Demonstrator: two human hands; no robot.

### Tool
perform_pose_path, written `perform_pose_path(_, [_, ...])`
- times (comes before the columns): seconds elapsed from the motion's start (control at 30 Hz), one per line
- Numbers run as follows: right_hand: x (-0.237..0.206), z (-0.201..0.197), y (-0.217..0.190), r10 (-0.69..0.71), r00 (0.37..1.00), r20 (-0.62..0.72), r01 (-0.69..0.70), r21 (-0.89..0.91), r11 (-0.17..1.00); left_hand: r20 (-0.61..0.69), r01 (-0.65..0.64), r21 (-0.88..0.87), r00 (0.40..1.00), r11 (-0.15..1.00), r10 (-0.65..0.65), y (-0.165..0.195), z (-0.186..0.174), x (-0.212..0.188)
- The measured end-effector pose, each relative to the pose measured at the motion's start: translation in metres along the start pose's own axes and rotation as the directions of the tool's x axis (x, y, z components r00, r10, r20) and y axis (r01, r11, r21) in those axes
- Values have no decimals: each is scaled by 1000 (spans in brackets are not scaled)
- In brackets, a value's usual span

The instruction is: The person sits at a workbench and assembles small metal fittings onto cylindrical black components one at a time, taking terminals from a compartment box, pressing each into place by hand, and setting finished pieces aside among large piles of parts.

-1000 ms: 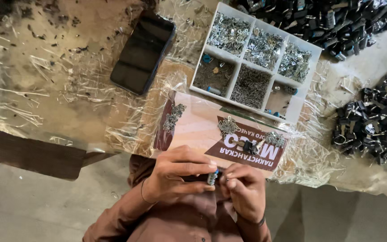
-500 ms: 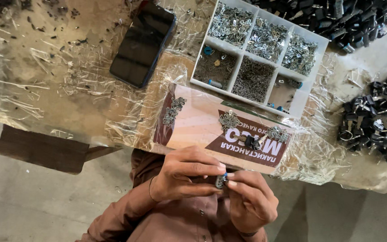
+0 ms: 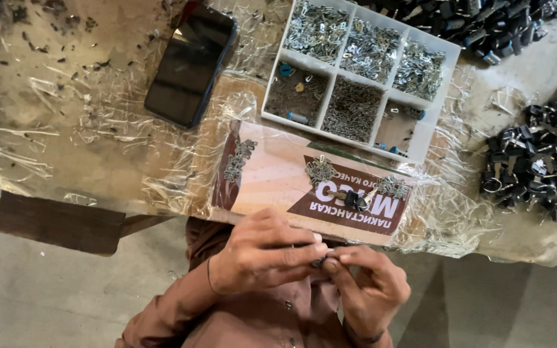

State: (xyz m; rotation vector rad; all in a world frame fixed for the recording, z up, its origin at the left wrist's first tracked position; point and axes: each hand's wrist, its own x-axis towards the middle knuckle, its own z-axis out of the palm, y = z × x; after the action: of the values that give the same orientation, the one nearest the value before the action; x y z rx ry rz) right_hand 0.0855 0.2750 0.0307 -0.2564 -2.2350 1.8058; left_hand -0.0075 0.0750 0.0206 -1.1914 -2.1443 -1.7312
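Drawn closer together since a moment ago, low in the frame's centre: left hand and right hand, fingertips now closed over a small dark metal part, nearly hidden, suggesting fitting underway. Above, on the plastic-covered worktop: printed brown-and-cream card, white compartmented plastic tray of metal bits, black phone.

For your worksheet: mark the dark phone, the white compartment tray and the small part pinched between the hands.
Dark phone (image 3: pixel 190 64), head view, middle of its screen.
White compartment tray (image 3: pixel 327 68), head view, on a central divider wall.
Small part (image 3: pixel 318 262), head view, the bit showing between the fingertips.
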Motion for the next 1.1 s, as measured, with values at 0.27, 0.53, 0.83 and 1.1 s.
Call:
perform_pose_path(0.27, [5,-22,50,282,921,269,-388,704,595,-12,10,-179,1000,984,-13,-1,17,7])
perform_pose_path(0.53, [29,-39,46,-50,988,-146,-76,-742,666,17,107,-287,994,952,-107,-10,10,10])
perform_pose_path(0.83, [12,-56,59,-309,945,110,284,-746,602,55,75,-258,996,963,-63,-11,15,11])
perform_pose_path(1.1, [-16,-28,51,86,991,-99,-50,320,946,37,115,-272,993,955,-109,-10,24,4])
